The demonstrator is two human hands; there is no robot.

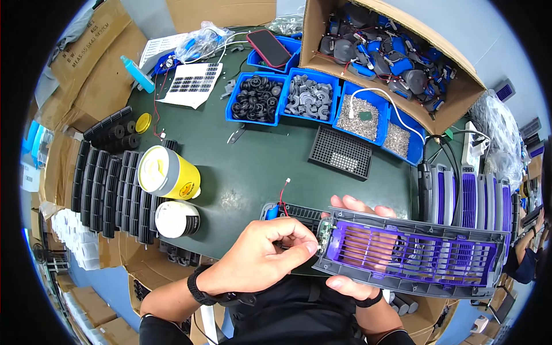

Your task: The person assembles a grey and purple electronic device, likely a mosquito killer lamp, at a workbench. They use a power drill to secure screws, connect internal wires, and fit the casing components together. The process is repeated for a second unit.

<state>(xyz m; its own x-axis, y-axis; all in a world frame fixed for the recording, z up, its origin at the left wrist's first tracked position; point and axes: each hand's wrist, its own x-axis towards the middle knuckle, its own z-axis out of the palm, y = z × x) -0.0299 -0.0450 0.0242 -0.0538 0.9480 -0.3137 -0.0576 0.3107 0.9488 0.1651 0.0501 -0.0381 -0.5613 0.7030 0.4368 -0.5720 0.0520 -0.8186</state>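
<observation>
My right hand [353, 282] grips a long fan housing [414, 253], dark grey with a purple slatted grille, from beneath; its fingers show through the slats. A small green circuit board [325, 233] sits at the housing's left end. There my left hand [270, 250] is closed, thumb and forefinger pinched beside the board; what lies between them is too small to make out. Behind the left hand, a second dark grey shell [305, 214] rests on the table, partly hidden. It carries a blue battery [272, 212] with a red wire ending in a white connector.
Blue bins [253, 121] of small parts line the back, near a black perforated tray [340, 152]. A large carton [397, 92] of motors and batteries stands behind. Leftward are a yellow tub [172, 172], a white jar [177, 219] and black rollers [109, 190]. Finished-looking purple housings [468, 192] stand right.
</observation>
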